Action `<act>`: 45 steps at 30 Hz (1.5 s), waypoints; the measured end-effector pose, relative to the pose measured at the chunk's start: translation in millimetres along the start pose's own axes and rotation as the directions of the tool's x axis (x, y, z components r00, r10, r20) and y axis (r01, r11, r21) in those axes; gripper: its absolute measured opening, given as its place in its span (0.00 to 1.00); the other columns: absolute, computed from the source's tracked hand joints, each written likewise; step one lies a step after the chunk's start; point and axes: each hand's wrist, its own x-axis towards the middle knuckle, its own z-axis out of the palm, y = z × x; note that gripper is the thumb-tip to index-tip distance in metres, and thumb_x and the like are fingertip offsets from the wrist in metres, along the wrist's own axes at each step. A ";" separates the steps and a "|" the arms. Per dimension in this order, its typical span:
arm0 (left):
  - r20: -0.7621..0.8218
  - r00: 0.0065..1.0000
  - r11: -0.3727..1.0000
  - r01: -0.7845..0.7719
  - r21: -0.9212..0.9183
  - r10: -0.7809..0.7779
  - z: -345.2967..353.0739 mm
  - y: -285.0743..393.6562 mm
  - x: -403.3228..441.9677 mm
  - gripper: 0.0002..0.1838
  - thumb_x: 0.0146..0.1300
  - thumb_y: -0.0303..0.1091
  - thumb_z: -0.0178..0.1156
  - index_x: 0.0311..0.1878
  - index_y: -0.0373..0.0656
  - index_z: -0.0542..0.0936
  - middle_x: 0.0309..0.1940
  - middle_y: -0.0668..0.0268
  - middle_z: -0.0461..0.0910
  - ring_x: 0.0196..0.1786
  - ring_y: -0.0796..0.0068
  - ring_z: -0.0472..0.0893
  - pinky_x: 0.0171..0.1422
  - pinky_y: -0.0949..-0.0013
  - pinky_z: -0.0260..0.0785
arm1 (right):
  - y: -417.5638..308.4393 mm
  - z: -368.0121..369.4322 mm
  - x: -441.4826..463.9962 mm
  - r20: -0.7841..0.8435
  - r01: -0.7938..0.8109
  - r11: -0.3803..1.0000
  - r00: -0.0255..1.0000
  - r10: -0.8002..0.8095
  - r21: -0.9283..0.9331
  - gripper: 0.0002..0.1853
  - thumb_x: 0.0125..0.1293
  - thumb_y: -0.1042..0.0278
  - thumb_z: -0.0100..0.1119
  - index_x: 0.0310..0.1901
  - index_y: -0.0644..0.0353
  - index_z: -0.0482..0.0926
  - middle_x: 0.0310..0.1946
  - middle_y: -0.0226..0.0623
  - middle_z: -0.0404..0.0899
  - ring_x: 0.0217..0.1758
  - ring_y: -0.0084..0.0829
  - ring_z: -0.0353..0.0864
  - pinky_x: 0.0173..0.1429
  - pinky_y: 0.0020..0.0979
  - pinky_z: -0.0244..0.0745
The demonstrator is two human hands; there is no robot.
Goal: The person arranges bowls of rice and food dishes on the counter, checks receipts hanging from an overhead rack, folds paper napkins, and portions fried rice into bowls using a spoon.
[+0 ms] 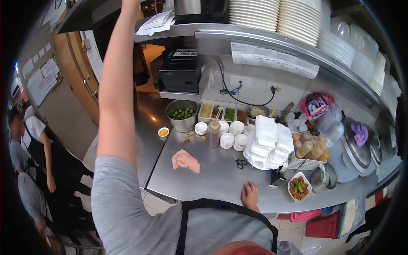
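My left arm [117, 93] stretches straight up toward the overhead shelf [208, 30], and its hand is cut off by the upper edge of the view. Close to that wrist, loose paper slips [157, 22] lie on the shelf. My right hand [250, 195] rests on the front edge of the steel counter [216, 182], fingers out on the metal, holding nothing. Black scissors [241, 162] lie farther in. To the right is a white bowl of food topped with green pieces [298, 187]. A crumpled pink cloth [185, 161] lies at left.
A pot of green limes [182, 114], small white dishes [227, 140], a squeeze bottle [214, 134] and a napkin stack [267, 146] stand along the counter. Sauce bottles fill a basket [309, 161]. Stacked plates [254, 15] sit overhead. People [36, 140] are at left.
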 end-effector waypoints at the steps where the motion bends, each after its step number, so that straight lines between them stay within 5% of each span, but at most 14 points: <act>1: 0.080 0.993 0.994 0.096 -0.059 -0.091 -8.6 -27.4 30.2 0.14 0.51 0.23 0.58 0.41 0.24 0.75 0.32 0.54 0.79 0.37 0.63 0.81 0.43 0.70 0.71 | -0.2 0.2 -0.3 -0.006 0.006 1.000 1.000 -0.006 0.005 0.13 0.53 0.74 0.56 0.43 0.61 0.74 0.48 0.48 0.69 0.51 0.49 0.66 0.54 0.42 0.64; 2: 0.117 0.977 0.967 0.197 -0.162 -0.180 -14.1 -52.2 58.0 0.12 0.51 0.22 0.58 0.38 0.23 0.76 0.30 0.53 0.79 0.35 0.63 0.81 0.37 0.69 0.72 | -1.0 1.1 -0.8 -0.011 0.011 1.000 1.000 -0.011 0.012 0.13 0.53 0.74 0.56 0.43 0.61 0.74 0.49 0.48 0.69 0.51 0.50 0.67 0.54 0.42 0.65; 6: 0.115 0.889 0.858 0.382 0.344 -0.442 -12.4 -41.0 31.2 0.08 0.52 0.22 0.60 0.34 0.26 0.78 0.28 0.57 0.79 0.28 0.66 0.79 0.31 0.70 0.71 | -0.1 0.0 0.0 -0.012 0.021 1.000 1.000 -0.021 -0.001 0.14 0.53 0.74 0.56 0.43 0.61 0.74 0.48 0.48 0.68 0.50 0.50 0.66 0.53 0.43 0.65; 8: 0.342 0.795 0.684 0.121 0.719 -0.500 -19.0 -40.8 0.0 0.15 0.49 0.29 0.63 0.41 0.33 0.78 0.36 0.60 0.79 0.38 0.67 0.78 0.44 0.70 0.68 | 0.3 0.7 0.1 -0.006 0.029 1.000 1.000 -0.029 0.001 0.14 0.53 0.74 0.56 0.43 0.61 0.73 0.48 0.48 0.68 0.50 0.50 0.66 0.53 0.43 0.65; 10: 0.427 0.714 0.557 -0.062 0.828 -0.555 -25.8 -40.5 -19.8 0.19 0.48 0.32 0.65 0.45 0.37 0.79 0.40 0.61 0.78 0.43 0.67 0.77 0.50 0.70 0.67 | 1.9 1.9 -0.5 -0.008 0.023 1.000 1.000 -0.023 0.006 0.14 0.52 0.75 0.56 0.43 0.61 0.74 0.48 0.48 0.69 0.50 0.50 0.67 0.53 0.42 0.65; 13: 0.370 0.841 0.605 -0.065 0.794 -0.395 -28.7 -29.4 -51.9 0.21 0.48 0.37 0.65 0.46 0.38 0.79 0.43 0.60 0.78 0.45 0.64 0.76 0.53 0.67 0.66 | 0.8 1.2 1.1 -0.009 0.030 1.000 1.000 -0.030 0.002 0.13 0.52 0.75 0.56 0.42 0.62 0.74 0.48 0.47 0.69 0.50 0.49 0.67 0.54 0.41 0.65; 14: 0.323 0.942 0.495 -0.324 0.806 0.091 -22.0 -19.4 -74.3 0.18 0.48 0.37 0.66 0.42 0.39 0.80 0.39 0.60 0.78 0.43 0.64 0.77 0.50 0.66 0.67 | 0.5 0.6 0.9 -0.009 0.040 0.999 0.999 -0.040 -0.001 0.13 0.52 0.75 0.56 0.42 0.62 0.74 0.48 0.47 0.69 0.50 0.49 0.67 0.53 0.41 0.65; 15: 0.279 0.779 0.270 -0.491 0.828 0.562 -12.2 -3.3 -100.6 0.15 0.48 0.36 0.66 0.39 0.40 0.80 0.36 0.59 0.78 0.41 0.63 0.78 0.47 0.65 0.68 | 0.8 0.0 0.5 -0.008 0.036 0.999 0.999 -0.036 -0.002 0.13 0.52 0.75 0.56 0.42 0.62 0.74 0.48 0.47 0.69 0.50 0.49 0.67 0.53 0.41 0.65; 17: 0.163 0.879 0.671 -0.452 0.588 0.449 12.1 27.6 -166.3 0.13 0.49 0.35 0.66 0.37 0.39 0.80 0.35 0.60 0.78 0.39 0.67 0.77 0.46 0.68 0.68 | 0.3 1.0 0.7 -0.013 0.030 1.000 0.999 -0.030 0.006 0.13 0.52 0.75 0.56 0.42 0.61 0.74 0.48 0.47 0.69 0.50 0.49 0.67 0.54 0.41 0.65; 19: 0.217 0.975 0.959 -0.102 0.264 0.044 38.0 24.0 -231.4 0.10 0.50 0.33 0.65 0.33 0.37 0.80 0.33 0.63 0.78 0.37 0.74 0.77 0.43 0.72 0.69 | -1.1 -0.8 0.1 -0.010 0.028 1.000 1.000 -0.028 0.000 0.14 0.52 0.75 0.56 0.42 0.61 0.74 0.48 0.47 0.69 0.50 0.49 0.67 0.54 0.41 0.65; 25: 0.341 0.886 0.923 0.370 -0.108 -0.315 124.5 -11.1 -310.4 0.12 0.57 0.32 0.61 0.41 0.35 0.78 0.45 0.60 0.77 0.48 0.77 0.76 0.55 0.72 0.65 | -3.0 -3.2 0.1 -0.012 0.027 0.999 1.000 -0.028 -0.027 0.14 0.52 0.75 0.56 0.43 0.62 0.74 0.47 0.46 0.69 0.50 0.48 0.67 0.53 0.41 0.66; 31: 0.416 0.816 0.770 0.546 -0.329 -0.401 138.4 -20.1 -283.8 0.14 0.60 0.33 0.57 0.44 0.33 0.77 0.40 0.62 0.79 0.46 0.77 0.76 0.55 0.73 0.64 | -0.7 0.6 -1.4 -0.025 0.017 1.000 1.000 -0.017 0.011 0.13 0.52 0.75 0.56 0.42 0.61 0.74 0.47 0.47 0.69 0.50 0.48 0.66 0.54 0.40 0.65; 32: 0.379 0.838 0.766 0.526 -0.370 -0.392 140.9 -20.4 -284.8 0.12 0.60 0.32 0.55 0.41 0.33 0.80 0.29 0.69 0.79 0.34 0.83 0.75 0.41 0.78 0.65 | -0.8 0.0 -1.0 -0.028 0.019 1.000 0.999 -0.018 0.011 0.13 0.52 0.75 0.56 0.42 0.61 0.74 0.47 0.47 0.69 0.50 0.48 0.66 0.54 0.40 0.65; 45: 0.436 0.799 0.739 0.575 -0.351 -0.414 132.4 -5.5 -284.0 0.10 0.62 0.35 0.54 0.40 0.38 0.78 0.33 0.64 0.80 0.34 0.78 0.79 0.41 0.74 0.69 | -2.8 -3.6 0.5 -0.012 0.005 1.000 1.000 -0.005 0.008 0.13 0.52 0.75 0.56 0.42 0.61 0.74 0.47 0.47 0.70 0.51 0.48 0.66 0.54 0.40 0.64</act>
